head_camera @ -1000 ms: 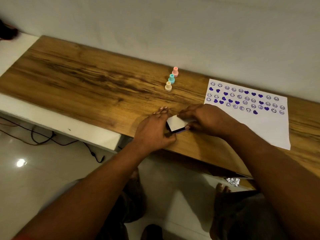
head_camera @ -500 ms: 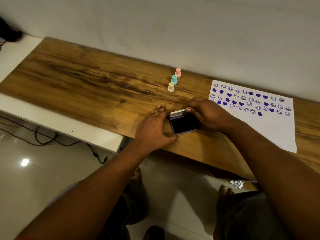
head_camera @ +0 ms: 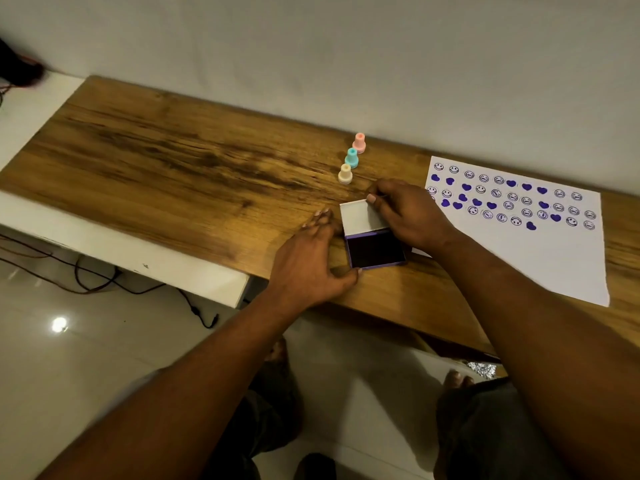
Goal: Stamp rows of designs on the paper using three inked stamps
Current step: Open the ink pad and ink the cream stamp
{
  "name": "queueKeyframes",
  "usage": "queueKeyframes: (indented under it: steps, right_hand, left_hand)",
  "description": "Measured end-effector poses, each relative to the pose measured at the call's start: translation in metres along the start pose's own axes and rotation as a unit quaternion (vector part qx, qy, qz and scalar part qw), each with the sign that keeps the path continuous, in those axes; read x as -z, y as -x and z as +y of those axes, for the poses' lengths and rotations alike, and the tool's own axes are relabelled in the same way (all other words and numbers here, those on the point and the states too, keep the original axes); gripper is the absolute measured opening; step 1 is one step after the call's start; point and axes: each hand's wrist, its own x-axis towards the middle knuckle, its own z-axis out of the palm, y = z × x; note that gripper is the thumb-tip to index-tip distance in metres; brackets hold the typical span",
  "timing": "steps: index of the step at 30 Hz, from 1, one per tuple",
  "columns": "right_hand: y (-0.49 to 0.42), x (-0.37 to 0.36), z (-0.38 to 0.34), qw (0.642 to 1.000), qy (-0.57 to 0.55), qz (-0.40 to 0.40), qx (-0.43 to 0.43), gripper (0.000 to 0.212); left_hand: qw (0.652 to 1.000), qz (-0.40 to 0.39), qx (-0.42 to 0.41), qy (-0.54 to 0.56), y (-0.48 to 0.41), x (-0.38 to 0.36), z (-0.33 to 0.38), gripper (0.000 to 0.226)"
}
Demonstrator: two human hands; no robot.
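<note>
A purple ink pad (head_camera: 375, 250) lies open near the table's front edge, its white lid (head_camera: 360, 215) folded back. My left hand (head_camera: 311, 261) steadies the pad's left side, thumb at its front corner. My right hand (head_camera: 408, 213) holds the lid's far edge with its fingertips. Three small stamps stand in a line behind: cream (head_camera: 345, 173), teal (head_camera: 352, 158), pink (head_camera: 359, 143). The white paper (head_camera: 540, 258) lies to the right, printed with rows of purple smileys and hearts.
The wooden table (head_camera: 173, 174) runs along a grey wall. A white shelf (head_camera: 114, 244) juts out below its left front edge. Cables lie on the tiled floor at the left. My feet show under the table.
The ink pad's lid has swung from shut to fully folded back, exposing the dark pad. My right hand moved back with the lid; my left hand stayed beside the case.
</note>
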Motion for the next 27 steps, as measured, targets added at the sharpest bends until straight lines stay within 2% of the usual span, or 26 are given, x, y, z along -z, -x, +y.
queueKeyframes:
  steps: [9,17,27]
  right_hand:
    - [-0.0030,-0.0021,-0.0014,0.997,0.046,0.053,-0.035,0.032]
    - [-0.0029,-0.0015,-0.0024,0.996,0.047,0.058,-0.056,0.035]
    - [-0.0033,-0.0005,-0.0033,0.996,0.043,0.062,-0.052,0.031]
  left_hand:
    - [1.000,-0.006,0.009,-0.009,0.0018,0.0017,0.0001,0.093]
    - [1.000,-0.022,-0.008,-0.020,0.0034,0.0031,0.0025,0.096]
    - [0.999,0.001,-0.027,-0.030,0.0026,0.0036,0.0038,0.096]
